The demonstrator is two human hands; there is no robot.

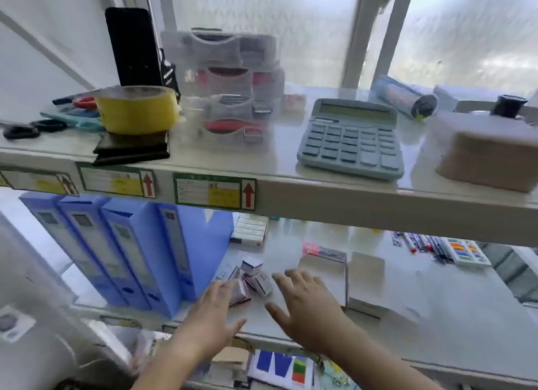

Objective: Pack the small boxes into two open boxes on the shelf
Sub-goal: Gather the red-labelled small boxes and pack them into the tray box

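Grey-white shelving fills the view in two tiers, set against frosted window panes [471, 34]. On the lower shelf [407, 325], a loose pile of small boxes [256, 279] lies beside a row of blue binders [122, 253], which stand upright at the left. Two open boxes [343, 276] sit just right of the pile, flaps up — what is inside cannot be made out. The left hand [215, 314] reaches in with fingers loosely spread, its tips touching the nearest small box; the right hand [302, 305] is spread flat, palm down, over the shelf between the pile and the open boxes, gripping nothing. Markers and a paint set [465, 251] lie farther right.

On the upper shelf [320, 194] rest a yellow tape roll [136, 110], scissors [26, 129], clear plastic cases [230, 87], a grey calculator [352, 139] and a brown carton [492, 154] — labels with red arrows [215, 190] are stuck to the shelf's front edge.
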